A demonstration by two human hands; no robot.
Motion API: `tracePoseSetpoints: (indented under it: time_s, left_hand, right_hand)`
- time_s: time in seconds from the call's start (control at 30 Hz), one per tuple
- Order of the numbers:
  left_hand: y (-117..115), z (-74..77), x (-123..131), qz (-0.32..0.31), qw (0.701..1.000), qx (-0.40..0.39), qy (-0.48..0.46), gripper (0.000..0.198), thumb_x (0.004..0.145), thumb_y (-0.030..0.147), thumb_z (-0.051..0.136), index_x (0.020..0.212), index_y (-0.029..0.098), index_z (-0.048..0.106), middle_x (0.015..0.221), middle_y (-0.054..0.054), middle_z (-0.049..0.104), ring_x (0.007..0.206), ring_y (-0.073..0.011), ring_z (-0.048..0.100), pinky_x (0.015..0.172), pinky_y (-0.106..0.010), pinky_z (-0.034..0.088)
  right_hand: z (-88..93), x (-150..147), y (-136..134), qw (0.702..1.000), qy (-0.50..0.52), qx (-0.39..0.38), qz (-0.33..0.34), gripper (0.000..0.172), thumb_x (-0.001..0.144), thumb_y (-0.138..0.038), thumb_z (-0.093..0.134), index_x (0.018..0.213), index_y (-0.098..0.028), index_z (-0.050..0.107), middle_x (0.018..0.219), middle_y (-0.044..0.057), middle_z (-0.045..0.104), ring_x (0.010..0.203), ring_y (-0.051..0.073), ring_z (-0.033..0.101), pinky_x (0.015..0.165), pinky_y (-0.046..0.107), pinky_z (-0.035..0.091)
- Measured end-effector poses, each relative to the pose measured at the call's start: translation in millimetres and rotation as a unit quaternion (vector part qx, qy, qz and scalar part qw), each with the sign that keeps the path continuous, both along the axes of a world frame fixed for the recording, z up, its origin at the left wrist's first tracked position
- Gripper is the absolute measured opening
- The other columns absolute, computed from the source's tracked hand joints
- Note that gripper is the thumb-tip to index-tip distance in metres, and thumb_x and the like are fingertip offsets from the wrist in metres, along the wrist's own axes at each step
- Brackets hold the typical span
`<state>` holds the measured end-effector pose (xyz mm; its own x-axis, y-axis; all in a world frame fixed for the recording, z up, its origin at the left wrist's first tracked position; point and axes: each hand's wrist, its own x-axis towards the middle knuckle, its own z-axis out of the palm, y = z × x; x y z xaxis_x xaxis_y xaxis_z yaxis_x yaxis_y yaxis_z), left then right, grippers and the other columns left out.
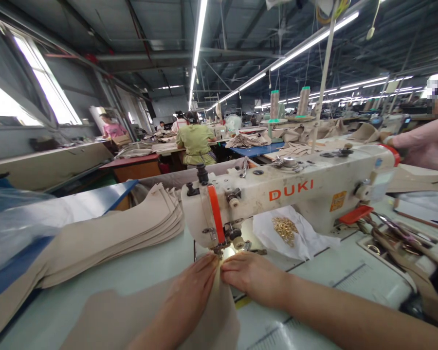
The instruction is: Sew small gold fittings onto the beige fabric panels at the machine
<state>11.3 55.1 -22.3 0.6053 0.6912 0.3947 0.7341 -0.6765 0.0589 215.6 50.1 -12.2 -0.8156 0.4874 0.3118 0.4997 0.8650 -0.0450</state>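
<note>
A beige fabric piece (222, 311) lies under the needle area of a white sewing machine (295, 192) and drapes towards me over the pale table. My left hand (190, 289) is on its left side, fingers pressed together against the cloth with the tips just before the presser foot (220, 253). From the right, my right hand (253, 277) grips the same piece by its edge, fingers closed and close to the foot. The two hands nearly meet there. A small lamp lights the stitching spot; the needle tip itself is hard to make out.
Stacked beige fabric pieces (131, 223) lie left of the machine. Behind the needle, gold-coloured metal rings (284, 229) rest on a white cloth (310, 240). Straps and tools (405, 238) fill a tray at right. Thread cones (273, 104) stand behind; co-workers (197, 141) sit farther off.
</note>
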Motion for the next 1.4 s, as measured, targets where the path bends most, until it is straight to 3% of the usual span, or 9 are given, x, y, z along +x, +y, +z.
tracePoseSetpoints:
  time_s: [0.87,1.07,1.2,1.3,1.4]
  left_hand:
    - [-0.7,4.0,5.8,0.047,0.997,-0.049,-0.046,0.03,0.088,0.021,0.042,0.106,0.018,0.066,0.114,-0.009,0.067,0.105,-0.0211,0.063,0.094,-0.037,0.049]
    - [-31.9,0.0,-10.9,0.052,0.997,-0.03,-0.053,0.03,0.086,0.018,0.045,0.108,0.021,0.065,0.114,-0.006,0.067,0.103,-0.0179,0.064,0.093,-0.033,0.051]
    - [-55.2,5.4,-19.0,0.074,0.994,-0.056,-0.052,0.035,0.086,0.017,0.046,0.117,0.022,0.06,0.121,-0.005,0.064,0.108,-0.0177,0.06,0.095,-0.034,0.049]
    - [-73.5,6.6,-24.7,0.106,0.993,-0.032,-0.049,0.051,0.085,0.025,0.05,0.135,0.022,0.042,0.136,-0.009,0.05,0.12,-0.0227,0.051,0.097,-0.039,0.046]
    - [-101.4,-5.8,-41.5,0.043,0.999,0.029,0.003,0.077,0.083,0.044,0.053,0.146,0.023,0.015,0.142,-0.012,0.04,0.124,-0.0276,0.047,0.097,-0.04,0.046]
  right_hand:
    - [-3.0,-1.1,3.4,1.0,0.016,-0.007,0.004,0.012,0.091,-0.016,0.049,0.097,-0.013,0.06,0.105,0.007,0.064,0.104,0.016,0.055,0.096,0.027,0.039]
    - [-8.1,-11.8,-10.3,0.998,0.005,0.017,0.055,0.017,0.094,-0.022,0.046,0.093,-0.016,0.062,0.093,0.004,0.066,0.093,0.015,0.057,0.09,0.027,0.043]
    - [-10.0,-17.9,-21.1,0.996,0.006,0.036,0.078,0.019,0.094,-0.021,0.044,0.096,-0.018,0.062,0.095,0.005,0.066,0.094,0.016,0.057,0.089,0.029,0.044]
    - [-6.9,-17.2,-24.6,0.996,0.015,0.036,0.084,0.019,0.094,-0.022,0.044,0.098,-0.017,0.062,0.1,0.005,0.067,0.096,0.015,0.058,0.09,0.028,0.044]
    - [-3.7,-14.7,-25.8,0.995,0.044,0.035,0.085,0.021,0.094,-0.021,0.043,0.097,-0.016,0.064,0.1,0.006,0.068,0.094,0.016,0.06,0.089,0.029,0.046]
